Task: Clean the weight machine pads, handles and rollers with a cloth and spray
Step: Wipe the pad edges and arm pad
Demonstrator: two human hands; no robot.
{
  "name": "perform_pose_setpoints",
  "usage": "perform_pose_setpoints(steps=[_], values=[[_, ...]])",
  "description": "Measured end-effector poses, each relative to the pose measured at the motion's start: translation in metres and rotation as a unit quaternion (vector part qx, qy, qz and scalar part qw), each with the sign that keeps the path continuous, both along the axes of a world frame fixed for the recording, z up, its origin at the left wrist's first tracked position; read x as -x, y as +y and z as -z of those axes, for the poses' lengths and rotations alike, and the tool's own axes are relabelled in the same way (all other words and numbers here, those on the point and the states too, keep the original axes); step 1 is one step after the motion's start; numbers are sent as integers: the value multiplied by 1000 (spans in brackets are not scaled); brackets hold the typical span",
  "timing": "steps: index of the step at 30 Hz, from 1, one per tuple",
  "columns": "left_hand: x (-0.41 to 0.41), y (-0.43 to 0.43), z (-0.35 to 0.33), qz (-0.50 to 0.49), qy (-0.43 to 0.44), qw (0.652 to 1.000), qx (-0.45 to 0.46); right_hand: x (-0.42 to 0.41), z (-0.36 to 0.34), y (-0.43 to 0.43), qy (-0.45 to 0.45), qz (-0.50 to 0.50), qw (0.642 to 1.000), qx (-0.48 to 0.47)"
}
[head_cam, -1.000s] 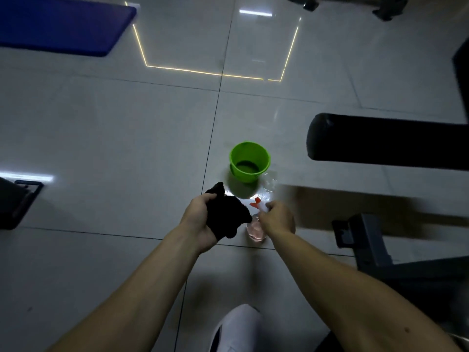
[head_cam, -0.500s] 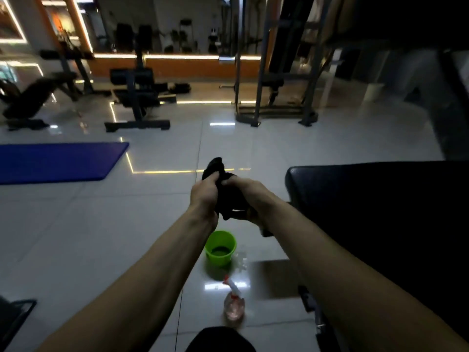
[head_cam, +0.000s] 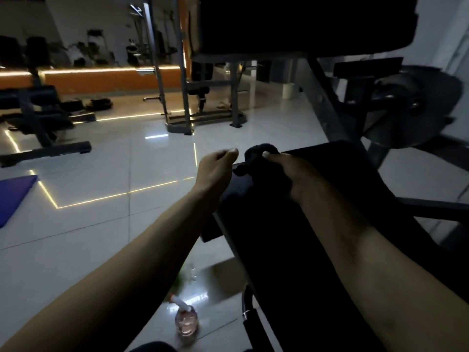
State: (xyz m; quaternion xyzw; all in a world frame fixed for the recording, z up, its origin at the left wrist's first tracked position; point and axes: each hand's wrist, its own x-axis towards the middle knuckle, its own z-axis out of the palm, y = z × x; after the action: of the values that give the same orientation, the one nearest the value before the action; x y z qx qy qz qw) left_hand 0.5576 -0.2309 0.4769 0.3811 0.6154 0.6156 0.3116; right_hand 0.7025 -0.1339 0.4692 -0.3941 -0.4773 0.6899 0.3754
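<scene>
My right hand (head_cam: 291, 174) grips a bunched black cloth (head_cam: 256, 158) and holds it on the far left corner of the black seat pad (head_cam: 342, 199) of the weight machine. Just left of the pad's edge my left hand (head_cam: 215, 166) hovers in the air with its fingers loosely curled, holding nothing. On the floor below my left forearm stands the spray bottle (head_cam: 187, 320), clear with pinkish liquid and a white and orange trigger. A sliver of the green bucket (head_cam: 180, 280) peeks out behind my left arm.
A black back pad (head_cam: 291, 24) hangs above the seat, with a metal frame and a round pivot housing (head_cam: 411, 107) to the right. A power rack (head_cam: 177, 97) and benches (head_cam: 40, 115) stand across the glossy tile floor. A blue mat (head_cam: 14, 194) lies far left.
I have risen from the floor, leaving the spray bottle there. The cloth passed from my left hand to my right, which brought it onto the seat pad; my left hand let go.
</scene>
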Motion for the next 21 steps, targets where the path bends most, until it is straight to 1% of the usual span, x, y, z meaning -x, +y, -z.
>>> perform_pose_setpoints(steps=[4, 8, 10, 13, 14, 16, 18, 21], values=[[-15, 40, -4, 115, -48, 992, 14, -13, -1, 21, -5, 63, 998, -28], [-19, 87, 1, 208, -34, 977, 32, -20, -3, 50, 9, 104, 994, -41], [-23, 108, -3, 228, -55, 970, 56, -19, -5, 62, 4, 135, 990, -45], [-27, 131, -18, 211, -87, 971, 71, -15, -16, 73, -5, 203, 976, -79], [-27, 132, -20, 206, -98, 971, 69, -13, -15, 75, -1, 212, 974, -82], [-27, 140, -27, 201, -103, 973, 53, -12, -20, 79, 41, 184, 981, -41], [-28, 142, -29, 187, -79, 979, 23, -13, -21, 79, 101, 118, 988, 17], [-21, 131, -23, 140, -52, 989, -14, -6, -15, 67, 137, 50, 988, 55]])
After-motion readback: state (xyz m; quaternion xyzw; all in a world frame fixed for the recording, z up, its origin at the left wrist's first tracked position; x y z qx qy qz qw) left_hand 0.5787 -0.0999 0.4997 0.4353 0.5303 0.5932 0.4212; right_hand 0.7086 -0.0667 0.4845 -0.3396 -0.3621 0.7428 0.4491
